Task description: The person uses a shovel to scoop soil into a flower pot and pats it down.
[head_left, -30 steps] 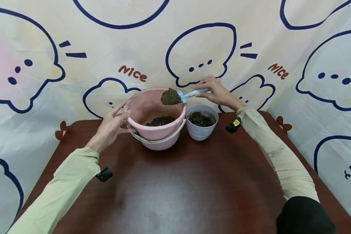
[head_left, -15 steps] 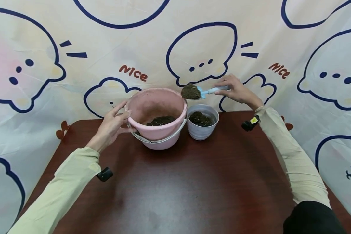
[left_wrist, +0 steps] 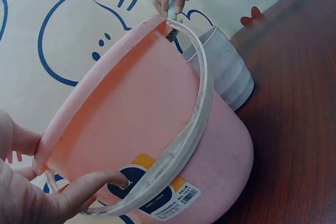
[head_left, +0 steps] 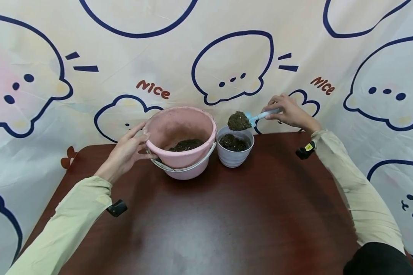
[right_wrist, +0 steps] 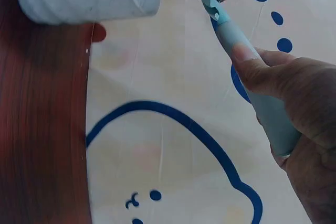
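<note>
My right hand (head_left: 289, 110) pinches the handle of a light blue scoop (head_left: 266, 114), also in the right wrist view (right_wrist: 262, 98). Dark soil (head_left: 239, 121) is heaped on the scoop, held above the grey pot (head_left: 233, 157), which has soil (head_left: 232, 142) inside. My left hand (head_left: 124, 154) grips the left rim of the pink bucket (head_left: 184, 157), thumb on its outer side near the label (left_wrist: 181, 198). Soil (head_left: 186, 145) lies at the bottom of the bucket. Its white handle (left_wrist: 194, 124) hangs around the front.
The bucket and pot stand side by side at the back of a dark brown table (head_left: 206, 229). Behind them hangs a pale cloth (head_left: 124, 49) with blue cartoon outlines. Black devices are strapped at both wrists.
My right hand has moved right with the loaded scoop, from over the bucket to over the grey pot. The left hand keeps its grip on the bucket, and the head view has shifted slightly.
</note>
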The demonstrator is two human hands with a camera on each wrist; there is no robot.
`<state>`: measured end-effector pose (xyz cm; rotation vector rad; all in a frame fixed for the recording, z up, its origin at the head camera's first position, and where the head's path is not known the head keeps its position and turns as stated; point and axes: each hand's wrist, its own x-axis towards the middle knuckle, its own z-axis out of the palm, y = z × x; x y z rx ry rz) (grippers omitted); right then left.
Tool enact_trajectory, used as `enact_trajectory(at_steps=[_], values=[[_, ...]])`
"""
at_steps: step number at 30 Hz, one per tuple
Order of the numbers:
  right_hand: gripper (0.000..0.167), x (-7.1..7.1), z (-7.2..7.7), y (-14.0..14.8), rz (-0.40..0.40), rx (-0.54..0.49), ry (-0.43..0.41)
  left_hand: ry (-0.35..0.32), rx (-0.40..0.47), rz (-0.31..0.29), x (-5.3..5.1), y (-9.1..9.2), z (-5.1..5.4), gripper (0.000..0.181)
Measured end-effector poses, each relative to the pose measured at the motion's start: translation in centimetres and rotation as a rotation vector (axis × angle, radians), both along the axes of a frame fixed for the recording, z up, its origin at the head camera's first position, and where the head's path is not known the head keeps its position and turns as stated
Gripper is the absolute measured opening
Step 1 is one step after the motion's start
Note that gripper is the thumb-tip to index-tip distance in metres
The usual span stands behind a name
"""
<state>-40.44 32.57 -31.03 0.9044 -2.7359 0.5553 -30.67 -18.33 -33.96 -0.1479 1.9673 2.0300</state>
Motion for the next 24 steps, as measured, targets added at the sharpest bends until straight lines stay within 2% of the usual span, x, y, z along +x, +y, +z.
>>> enact_trajectory(at_steps=[8, 13, 19, 22, 24], values=[[0.024, 0.9, 0.1, -0.1, 0.027, 0.08, 0.13, 0.009, -0.002, 0.002, 0.1, 0.0, 0.0, 0.068], [0.02, 1.5, 0.3, -1.0, 0.054, 0.181, 0.266, 0.006, -0.017, 0.007, 0.1, 0.0, -0.1, 0.067], [0.019, 2.3, 1.0, -2.6, 0.083, 0.386, 0.49, 0.018, -0.04, 0.002, 0.2, -0.1, -0.2, 0.066], [0.022, 2.7, 1.3, -3.3, 0.076, 0.493, 0.554, 0.018, -0.042, 0.004, 0.2, 0.1, -0.2, 0.066], [0.024, 2.9, 1.4, -3.6, 0.073, 0.529, 0.565, 0.018, -0.043, 0.006, 0.2, 0.2, -0.2, 0.067]])
